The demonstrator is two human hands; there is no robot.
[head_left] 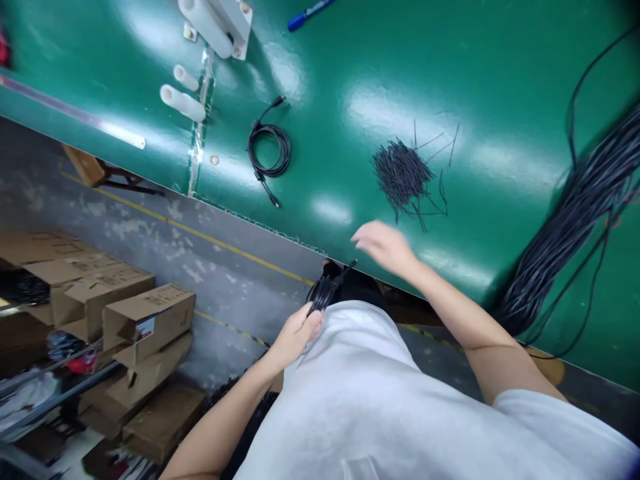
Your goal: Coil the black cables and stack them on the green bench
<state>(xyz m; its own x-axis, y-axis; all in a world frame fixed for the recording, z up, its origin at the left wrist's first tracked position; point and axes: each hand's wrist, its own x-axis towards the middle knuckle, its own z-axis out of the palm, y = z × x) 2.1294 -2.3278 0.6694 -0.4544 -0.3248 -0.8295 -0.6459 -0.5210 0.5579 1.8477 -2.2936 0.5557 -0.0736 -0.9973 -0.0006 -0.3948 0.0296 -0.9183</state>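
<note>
White shirt (380, 387): worn by the person, and pretty much the whole bottom middle is taken up by it.
Left hand (295, 337): wrapped firmly around a coiled black cable (325, 291), which is held just off the table edge, right in front of the shirt. One end is left poking out toward the table.
Right hand (383, 245): held up at the near table edge, loosely open with the fingers a bit curled. Fingertips are kinda smeared by blur.
Cable bundle (575, 227): big thick black one, laid across the right end of the green tabletop (330, 133), with a few loose strands looped out beside it.
Tie pile (403, 175): short thin black pieces, heaped just beyond the right hand, a few strays scattered around it.
Second coil (271, 152): black cable, neatly looped on the left part of the tabletop, both connector ends stuck out.
White pegs (183, 103): two stubby tubes, seen by a worn pale seam (200, 127).
Metal strip (100, 120): laid along the table edge, far left.
Blue marker (309, 15): parked at the far side, near a white bracket (243, 30).
Cardboard boxes (150, 317): stacked down on the grey floor, lower left.
</note>
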